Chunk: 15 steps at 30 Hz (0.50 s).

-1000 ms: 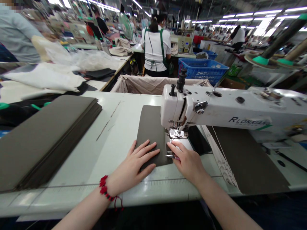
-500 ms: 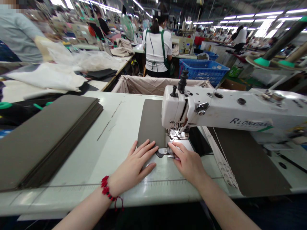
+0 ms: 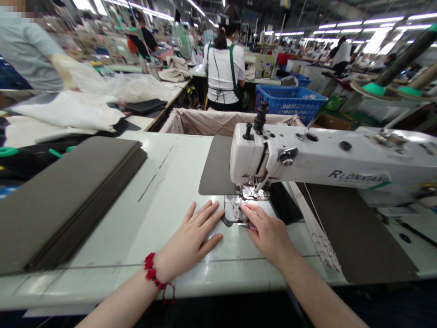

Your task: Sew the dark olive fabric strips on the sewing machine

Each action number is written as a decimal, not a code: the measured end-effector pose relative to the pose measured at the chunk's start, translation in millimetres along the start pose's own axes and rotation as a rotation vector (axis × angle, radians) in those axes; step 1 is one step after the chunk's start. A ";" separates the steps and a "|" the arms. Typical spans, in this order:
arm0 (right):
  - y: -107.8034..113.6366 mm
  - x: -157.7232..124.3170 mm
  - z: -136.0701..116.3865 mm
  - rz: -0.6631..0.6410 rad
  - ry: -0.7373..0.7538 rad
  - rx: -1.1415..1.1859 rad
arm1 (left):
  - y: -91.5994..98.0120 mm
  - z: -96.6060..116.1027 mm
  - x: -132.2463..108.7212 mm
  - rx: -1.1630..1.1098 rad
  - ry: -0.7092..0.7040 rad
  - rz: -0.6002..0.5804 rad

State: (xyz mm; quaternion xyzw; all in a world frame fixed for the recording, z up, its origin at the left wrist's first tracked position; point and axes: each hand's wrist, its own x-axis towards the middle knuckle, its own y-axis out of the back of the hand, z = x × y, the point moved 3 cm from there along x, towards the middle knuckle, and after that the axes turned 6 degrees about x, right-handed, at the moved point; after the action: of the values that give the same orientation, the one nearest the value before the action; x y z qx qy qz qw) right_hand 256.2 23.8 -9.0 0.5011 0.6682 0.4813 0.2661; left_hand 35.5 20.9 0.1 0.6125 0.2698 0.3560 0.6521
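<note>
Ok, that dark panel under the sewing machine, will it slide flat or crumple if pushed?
Probably slides flat: the dark panel lies wrinkle-free with straight edges on the glossy table. Likely stiffish and light, since the stack of similar sheets at left keeps crisp, level edges. Lifted by a corner, it may sag.

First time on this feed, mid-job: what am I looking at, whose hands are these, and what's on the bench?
One view, from a camera on the worker's head, looking down. The white sewing machine stands on the table; a grey panel lies under its head. The worker's left hand rests flat and open on the table, clear of that panel. The right hand has fingertips at the metal plate under the machine's head; a small metal tool shows beneath it. A stack of grey panels sits at left.
</note>
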 end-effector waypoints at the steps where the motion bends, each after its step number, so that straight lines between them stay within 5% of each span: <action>1: 0.0 0.0 -0.1 0.000 0.000 0.001 | -0.1 0.0 0.0 0.003 0.000 -0.003; 15: 3.4 -0.3 -3.4 -0.009 -0.008 0.017 | -1.8 0.7 1.0 0.011 -0.008 0.022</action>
State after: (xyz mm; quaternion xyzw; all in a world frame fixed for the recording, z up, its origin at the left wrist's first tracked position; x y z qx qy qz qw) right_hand 254.9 22.3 -4.6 0.5021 0.6734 0.4725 0.2668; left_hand 36.9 21.4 -1.5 0.6207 0.2622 0.3593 0.6457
